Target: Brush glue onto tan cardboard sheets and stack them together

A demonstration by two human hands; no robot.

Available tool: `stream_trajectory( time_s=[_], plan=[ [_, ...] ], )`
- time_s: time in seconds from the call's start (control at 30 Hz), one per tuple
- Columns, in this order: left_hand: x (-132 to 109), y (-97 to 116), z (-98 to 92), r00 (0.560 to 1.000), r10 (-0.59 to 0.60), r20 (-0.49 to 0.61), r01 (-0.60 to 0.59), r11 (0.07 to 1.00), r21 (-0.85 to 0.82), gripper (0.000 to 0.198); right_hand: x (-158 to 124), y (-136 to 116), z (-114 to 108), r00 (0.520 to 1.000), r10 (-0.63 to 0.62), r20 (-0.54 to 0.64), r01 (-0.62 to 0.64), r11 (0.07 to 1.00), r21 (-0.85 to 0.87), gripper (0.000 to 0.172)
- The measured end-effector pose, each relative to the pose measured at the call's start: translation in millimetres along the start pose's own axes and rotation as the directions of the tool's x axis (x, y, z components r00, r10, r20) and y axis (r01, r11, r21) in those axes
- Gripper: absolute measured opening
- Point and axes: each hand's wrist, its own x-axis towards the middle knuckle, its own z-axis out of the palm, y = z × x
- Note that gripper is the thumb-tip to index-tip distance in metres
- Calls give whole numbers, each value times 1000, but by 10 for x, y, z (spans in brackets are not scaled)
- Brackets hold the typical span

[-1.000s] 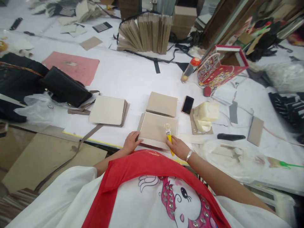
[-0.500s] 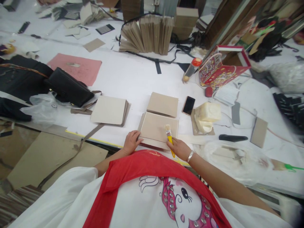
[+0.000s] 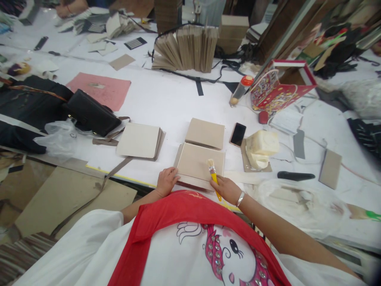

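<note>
Right in front of me lies a stack of tan cardboard sheets (image 3: 196, 159), a narrow strip running along its front edge. At that stack's front left corner is my left hand (image 3: 167, 180), its fingers closed on the cardboard edge. My right hand (image 3: 228, 188), at the front right corner, grips a paintbrush (image 3: 213, 175) with a yellow handle and pale bristles. The bristles point away from me over the top sheet; whether they touch it I cannot tell. Behind sits a second tan stack (image 3: 205, 133). A paler round-cornered stack (image 3: 139, 141) is to the left.
A phone (image 3: 238, 134), a cut-open cream container (image 3: 262, 147) on cardboard and a black-handled tool (image 3: 295, 175) lie to the right. Farther back stand a red paper bag (image 3: 281, 89) and a clear bottle (image 3: 241, 90). A black bag (image 3: 92, 112) is at left. Another person's arm (image 3: 71, 8) shows far left.
The view has shifted slightly, so everything sits a little lower and further right. Another person's arm has come into view at the top left. Both hands keep their places at the stack.
</note>
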Motion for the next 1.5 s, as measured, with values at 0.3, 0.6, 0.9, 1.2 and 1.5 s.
stream_trajectory(
  time_s=[0.3,0.6,0.9,1.2,1.5],
  plan=[
    [-13,0,7,998,-6,63,-1,995,104,33,36,-3,-109,997,-24,68,24,1000,3,16],
    [7,34,-42,998,31,55,-38,991,129,30,16,-3,-126,999,-10,33,10,1000,0,19],
    [-77,27,0,976,-213,31,209,905,-369,31,-27,23,-51,999,36,-8,-35,998,47,23],
    [-60,-46,-26,999,-40,4,40,988,-148,28,199,20,-300,663,713,-228,-388,588,710,47],
    [-12,-76,-121,990,133,38,-135,988,75,27,535,-137,2,717,663,-218,-337,602,724,38]
  ],
)
